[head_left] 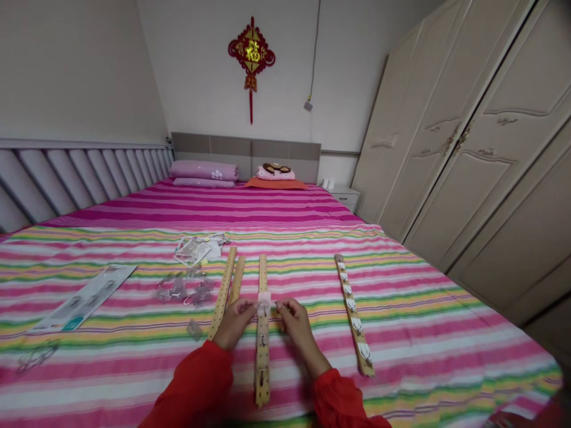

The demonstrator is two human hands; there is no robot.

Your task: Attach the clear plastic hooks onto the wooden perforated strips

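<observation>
Through my head feed, the bed point(414, 333) fills most of the view, its near part spread with a striped cloth. The tall cream wardrobe point(473, 178) stands along the right side, and the headboard point(285, 151) closes off the far end. On the striped cloth, straight ahead of me, the middle wooden strip point(263, 327) lies lengthwise between my two hands, with clear hooks along its nearer part. Well apart to the right, another strip point(354, 315) carries a row of white hooks. Just left of the middle one, two plain strips point(223, 288) lie side by side, partly behind my left hand. Farther left is a long packaging card point(84, 300), and between them a loose scatter of clear pieces point(185, 288). My left hand point(238, 318) pinches the left edge of the uppermost clear hook point(263, 307), which sits over the strip. My right hand point(294, 318) has thumb and forefinger drawn close just beside its right edge; I cannot tell whether they grip anything thin.
</observation>
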